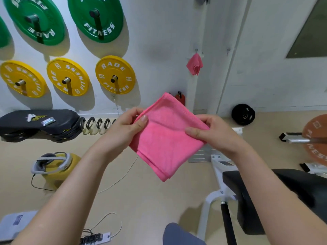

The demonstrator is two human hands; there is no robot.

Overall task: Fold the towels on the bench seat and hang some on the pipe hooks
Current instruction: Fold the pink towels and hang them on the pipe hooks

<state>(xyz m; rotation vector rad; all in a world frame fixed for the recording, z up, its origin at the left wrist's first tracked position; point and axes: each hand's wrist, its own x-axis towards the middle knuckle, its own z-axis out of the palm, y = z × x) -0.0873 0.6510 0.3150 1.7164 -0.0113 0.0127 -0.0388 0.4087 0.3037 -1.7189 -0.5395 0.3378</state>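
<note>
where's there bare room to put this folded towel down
The black bench seat at lower right shows bare padding. The floor strip between yellow kettlebell and bench frame is open apart from a cable. Crowded: black mat stack, power strip. Both hands hold the pink towel.

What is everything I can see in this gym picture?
Towel in hands: one, pink, folded, held mid-air.
Hung towel: one, pink, on a wall hook.
Bare hook: one, right of it.
Green plates: two whole, a third at the edge, upper wall.
Yellow plates: three, lower wall.
Black plate: one, floor by wall.
Bench seat: one, black, lower right.
Kettlebell: one, yellow, floor left.
Power strip: one, floor.
Left hand: grip on towel's left edge.
Right hand: grip on right edge.
</note>
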